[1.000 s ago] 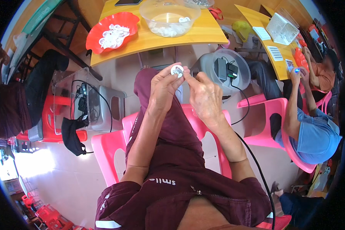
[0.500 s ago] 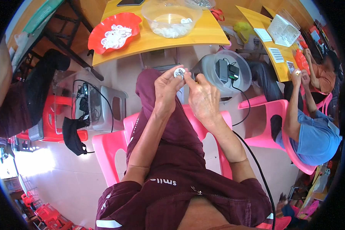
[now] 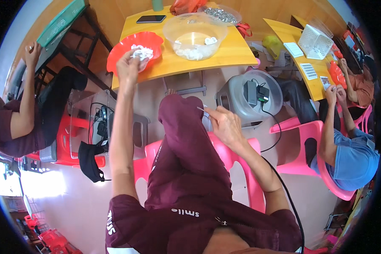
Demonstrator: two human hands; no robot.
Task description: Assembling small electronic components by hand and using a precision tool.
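My left hand (image 3: pixel 128 67) reaches over the near side of a red wavy-rimmed bowl (image 3: pixel 152 39). Its fingers are drawn together at the edge of a heap of small white plastic parts (image 3: pixel 143 52); whether one is pinched between them is hidden. Above my raised knee, my right hand (image 3: pixel 227 125) is closed round a thin silver rod-like tool (image 3: pixel 200 109), whose tip sticks out to the left. Beside the red bowl stands a clear round tub (image 3: pixel 194 29) with more white parts (image 3: pixel 192 52) in its bottom.
The yellow table (image 3: pixel 156 75) also bears a phone (image 3: pixel 151 18) and a clear bowl of small metal pieces (image 3: pixel 221 15). A grey stool (image 3: pixel 228 91) carries a clear tub with black adapters (image 3: pixel 250 92). A black cable (image 3: pixel 287 190) runs past my right arm. Other people sit on both sides.
My left hand has left my right hand and moved forward and left to the red bowl. The round white part seen in its fingers is no longer distinguishable. My right hand has dropped slightly, exposing the rod.
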